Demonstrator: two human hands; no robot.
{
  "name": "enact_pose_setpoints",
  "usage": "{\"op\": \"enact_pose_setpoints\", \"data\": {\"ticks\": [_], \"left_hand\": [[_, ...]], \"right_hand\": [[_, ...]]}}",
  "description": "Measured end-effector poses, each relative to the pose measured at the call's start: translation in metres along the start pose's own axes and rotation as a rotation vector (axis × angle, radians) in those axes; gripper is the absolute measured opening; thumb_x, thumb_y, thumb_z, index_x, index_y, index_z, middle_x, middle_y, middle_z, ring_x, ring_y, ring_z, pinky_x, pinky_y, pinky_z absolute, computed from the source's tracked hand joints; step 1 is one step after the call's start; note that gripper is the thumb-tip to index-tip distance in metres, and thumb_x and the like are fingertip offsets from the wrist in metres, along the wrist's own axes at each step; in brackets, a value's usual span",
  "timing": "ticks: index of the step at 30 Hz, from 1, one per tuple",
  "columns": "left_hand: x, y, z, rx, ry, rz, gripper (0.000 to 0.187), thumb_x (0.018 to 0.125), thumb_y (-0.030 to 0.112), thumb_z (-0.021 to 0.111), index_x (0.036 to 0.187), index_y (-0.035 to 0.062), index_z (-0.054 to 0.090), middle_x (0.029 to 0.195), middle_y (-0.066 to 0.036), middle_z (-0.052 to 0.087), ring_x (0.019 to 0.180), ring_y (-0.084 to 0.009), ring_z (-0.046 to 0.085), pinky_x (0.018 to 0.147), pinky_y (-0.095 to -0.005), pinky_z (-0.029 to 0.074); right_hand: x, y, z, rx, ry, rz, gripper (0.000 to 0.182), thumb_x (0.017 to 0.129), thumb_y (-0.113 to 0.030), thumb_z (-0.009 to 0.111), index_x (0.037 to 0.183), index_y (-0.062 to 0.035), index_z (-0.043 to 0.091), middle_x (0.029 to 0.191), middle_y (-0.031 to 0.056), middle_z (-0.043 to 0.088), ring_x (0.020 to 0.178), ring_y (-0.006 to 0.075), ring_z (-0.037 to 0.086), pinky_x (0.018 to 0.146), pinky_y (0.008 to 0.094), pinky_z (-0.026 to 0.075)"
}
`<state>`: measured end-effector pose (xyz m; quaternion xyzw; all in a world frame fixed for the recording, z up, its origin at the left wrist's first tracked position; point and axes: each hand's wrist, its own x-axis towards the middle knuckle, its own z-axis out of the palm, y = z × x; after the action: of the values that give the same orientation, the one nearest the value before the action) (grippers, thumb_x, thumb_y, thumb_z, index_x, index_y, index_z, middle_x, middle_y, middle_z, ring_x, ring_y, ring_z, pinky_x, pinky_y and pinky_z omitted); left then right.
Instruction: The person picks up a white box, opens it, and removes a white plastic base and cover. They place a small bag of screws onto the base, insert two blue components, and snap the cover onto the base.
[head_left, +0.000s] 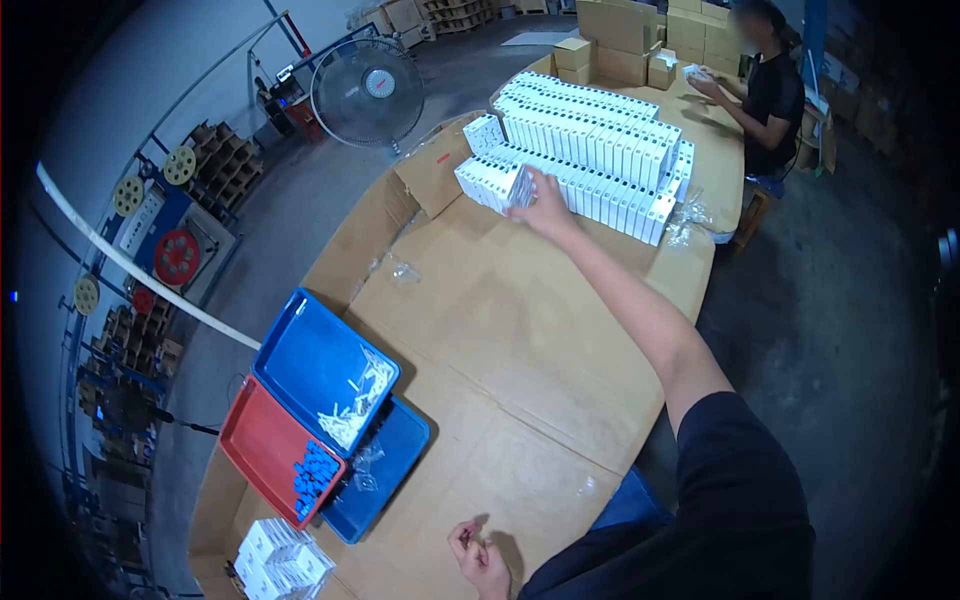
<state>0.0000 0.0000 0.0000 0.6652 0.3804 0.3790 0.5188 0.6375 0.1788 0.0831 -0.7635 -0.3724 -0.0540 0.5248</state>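
Your right hand (545,207) closed narrowly around the end white block (520,188) of a short row, beside longer stacks (600,135) on the cardboard-covered table (500,300). The block looked light, stiff and rather slick, best held by its outer edges. Your left hand (485,567) curled loosely near your body; whether it held anything, one could not tell.

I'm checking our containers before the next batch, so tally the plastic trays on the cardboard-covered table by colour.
Blue rectangular plastic trays: 2
Red rectangular plastic tray: 1
Total trays visible: 3
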Motion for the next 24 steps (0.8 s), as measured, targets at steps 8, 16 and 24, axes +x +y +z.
{"op": "enact_pose_setpoints", "data": {"ticks": [8,16,24], "left_hand": [[0.022,0.020,0.035,0.707,-0.122,0.205,0.041,0.091,0.002,0.072,0.129,-0.0007,0.057,0.143,-0.019,0.037,0.130,-0.0324,0.046,0.099,-0.0348,0.054],[0.030,0.020,0.043,0.766,-0.103,0.160,0.046,0.089,0.005,0.073,0.131,0.0002,0.056,0.141,-0.023,0.040,0.131,-0.0374,0.046,0.103,-0.0397,0.052],[0.035,0.013,0.041,0.831,-0.091,0.175,0.049,0.083,0.013,0.076,0.129,0.0042,0.059,0.134,-0.024,0.049,0.125,-0.0394,0.049,0.101,-0.0479,0.047]], "right_hand": [[0.120,0.045,0.025,-0.024,0.135,0.197,0.101,0.068,-0.029,0.094,0.149,-0.0024,0.040,0.140,0.0296,0.051,0.131,0.0456,0.052,0.112,0.0457,0.044],[0.166,0.065,0.061,-0.117,0.162,0.188,0.100,0.072,-0.030,0.092,0.150,0.0029,0.041,0.144,0.0296,0.053,0.136,0.0434,0.051,0.115,0.0455,0.041],[0.190,0.074,0.085,-0.155,0.185,0.094,0.094,0.075,-0.027,0.090,0.147,0.0069,0.042,0.140,0.0297,0.058,0.132,0.0426,0.056,0.112,0.0448,0.044]]}}
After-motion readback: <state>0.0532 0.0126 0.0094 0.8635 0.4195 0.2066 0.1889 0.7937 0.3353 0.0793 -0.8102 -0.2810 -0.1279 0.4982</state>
